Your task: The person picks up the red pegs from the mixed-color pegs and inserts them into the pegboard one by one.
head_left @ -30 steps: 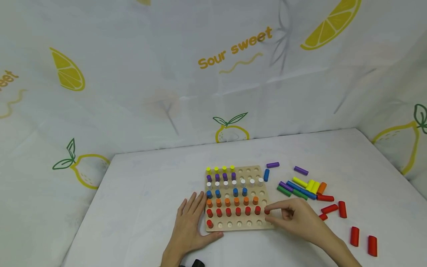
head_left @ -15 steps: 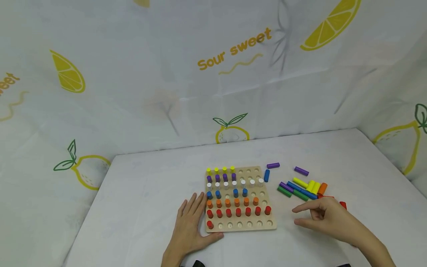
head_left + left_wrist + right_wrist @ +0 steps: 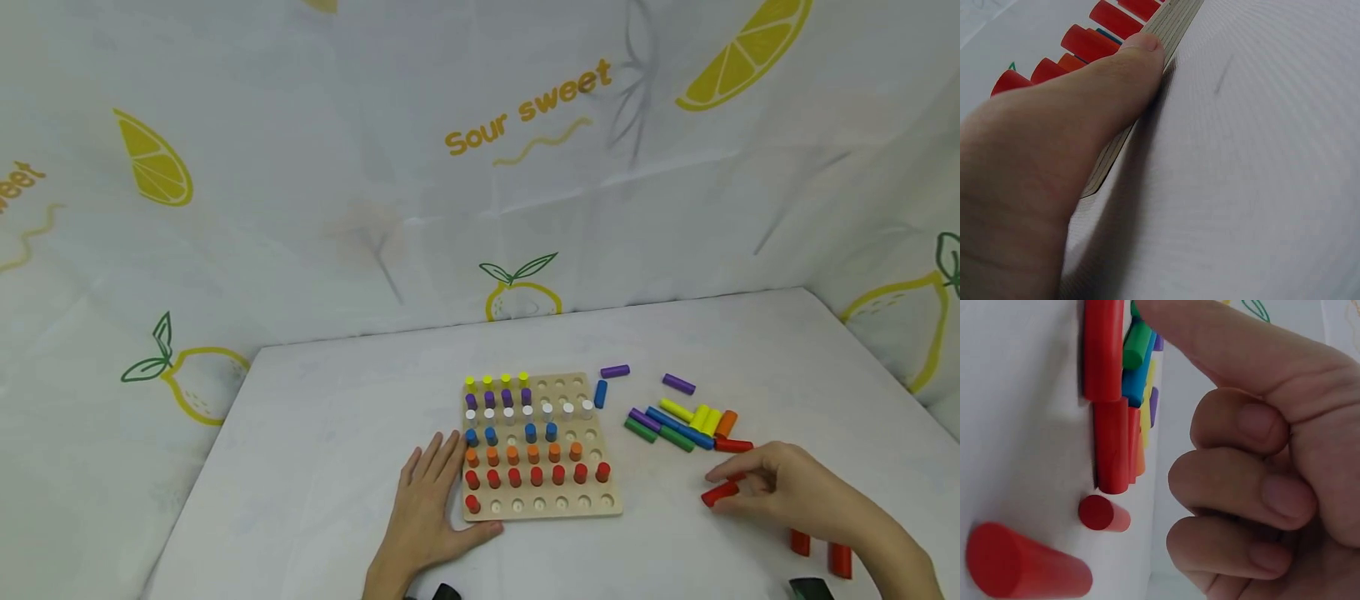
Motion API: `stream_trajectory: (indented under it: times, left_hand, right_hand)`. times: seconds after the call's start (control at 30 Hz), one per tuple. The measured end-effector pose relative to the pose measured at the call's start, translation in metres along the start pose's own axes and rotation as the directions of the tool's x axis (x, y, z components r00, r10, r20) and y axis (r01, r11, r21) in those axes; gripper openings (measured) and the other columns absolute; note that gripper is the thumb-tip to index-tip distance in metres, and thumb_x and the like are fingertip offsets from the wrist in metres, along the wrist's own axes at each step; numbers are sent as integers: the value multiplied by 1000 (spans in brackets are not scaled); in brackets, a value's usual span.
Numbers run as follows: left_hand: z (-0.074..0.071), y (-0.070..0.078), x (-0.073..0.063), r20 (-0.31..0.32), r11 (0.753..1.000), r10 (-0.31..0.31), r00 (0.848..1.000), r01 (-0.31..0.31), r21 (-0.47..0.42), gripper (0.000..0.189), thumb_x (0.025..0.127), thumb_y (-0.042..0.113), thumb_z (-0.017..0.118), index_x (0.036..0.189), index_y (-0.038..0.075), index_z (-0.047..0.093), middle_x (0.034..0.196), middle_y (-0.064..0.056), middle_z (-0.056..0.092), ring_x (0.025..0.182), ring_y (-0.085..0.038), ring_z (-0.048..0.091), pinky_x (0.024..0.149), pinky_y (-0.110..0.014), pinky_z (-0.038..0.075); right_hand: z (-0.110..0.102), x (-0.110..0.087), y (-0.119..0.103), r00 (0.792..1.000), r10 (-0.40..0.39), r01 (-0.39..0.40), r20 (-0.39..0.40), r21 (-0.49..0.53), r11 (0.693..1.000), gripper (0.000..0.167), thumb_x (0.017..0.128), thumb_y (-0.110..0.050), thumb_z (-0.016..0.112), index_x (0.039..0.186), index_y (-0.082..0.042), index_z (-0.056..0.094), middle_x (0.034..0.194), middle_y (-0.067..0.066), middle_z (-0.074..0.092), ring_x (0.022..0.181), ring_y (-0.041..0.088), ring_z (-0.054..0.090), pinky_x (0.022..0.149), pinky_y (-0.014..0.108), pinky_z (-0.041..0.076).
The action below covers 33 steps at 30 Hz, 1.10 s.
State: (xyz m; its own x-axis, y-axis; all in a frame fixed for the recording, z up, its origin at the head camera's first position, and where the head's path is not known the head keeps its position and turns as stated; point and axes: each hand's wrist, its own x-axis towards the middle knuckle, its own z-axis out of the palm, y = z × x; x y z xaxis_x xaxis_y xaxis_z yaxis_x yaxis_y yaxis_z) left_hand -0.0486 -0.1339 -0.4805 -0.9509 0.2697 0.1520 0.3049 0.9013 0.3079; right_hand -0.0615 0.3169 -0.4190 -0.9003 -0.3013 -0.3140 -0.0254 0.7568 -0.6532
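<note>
A wooden pegboard [image 3: 613, 505] with upright coloured pegs stands on the table in the head view. My left hand [image 3: 426, 510] lies at its left side, fingers along that edge and thumb along the near edge. The left wrist view shows the thumb [image 3: 1125, 75] against the board's layered side [image 3: 1110, 164]. To the right, my right hand [image 3: 791, 492] has thumb and index finger spread on either side of a red peg [image 3: 718, 494] lying on the table. A small gap shows between index fingertip and peg; the other fingers [image 3: 1241, 487] are curled.
Loose purple [image 3: 678, 384], yellow [image 3: 677, 410], green [image 3: 641, 430], blue [image 3: 600, 394] and orange pegs [image 3: 726, 423] lie right of the board. More red pegs [image 3: 840, 560] lie near the right forearm. A printed cloth [image 3: 337, 167] hangs behind the table.
My right hand has let go of a red peg, now upright at the right end of its row, and has moved right to the loose red pegs. The left hand stays put.
</note>
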Motion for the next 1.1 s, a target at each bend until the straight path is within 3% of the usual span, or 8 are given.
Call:
stream_trajectory:
  times: [0.13, 0.33, 0.53, 0.77, 1.1]
  left_hand:
    - [0, 0, 0, -7, 1000, 5, 1000, -5, 6, 113, 70, 84, 66, 158, 17, 41, 165, 0, 40, 155, -27, 34, 124, -56, 29]
    - [1, -1, 0, -37, 999, 27, 999, -25, 30, 112, 70, 85, 65, 156, 16, 43, 164, -1, 43, 153, -28, 37, 122, -57, 31]
    - [1, 0, 0, -32, 1000, 22, 999, -22, 12, 113, 70, 85, 66, 157, 17, 42, 164, 0, 42, 154, -28, 36, 123, -56, 30]
    - [-1, 0, 0, -12, 1000, 7, 1000, -7, 9, 113, 70, 85, 65, 157, 17, 42, 165, 0, 41, 155, -27, 35, 123, -56, 31]
    - [-2, 0, 0, 1, 1000, 5, 1000, -5, 6, 115, 70, 86, 65, 158, 17, 40, 166, 1, 39, 156, -26, 33, 125, -53, 27]
  right_hand:
    - [0, 1, 3, 1000, 27, -27, 11, -1, 1000, 27, 83, -13, 82, 109, -6, 79, 60, -3, 35, 51, 8, 36, 47, 22, 31]
    - [4, 5, 6, 999, -14, 14, 38, 1, 1000, 25, 83, -18, 83, 106, -10, 80, 60, -7, 36, 51, 5, 35, 46, 22, 29]
    - [6, 7, 5, 998, -38, 39, 57, -17, 999, 24, 82, -21, 85, 104, -13, 80, 59, -9, 37, 51, 2, 33, 47, 22, 28]
    - [6, 13, -2, 998, -3, 8, 70, -69, 998, 24, 80, -23, 86, 103, -16, 81, 58, -7, 40, 50, 4, 35, 48, 20, 29]
    - [5, 14, -9, 999, 25, -21, 27, -134, 991, 19, 82, -24, 85, 99, -19, 80, 59, -6, 42, 52, 5, 38, 49, 20, 28]
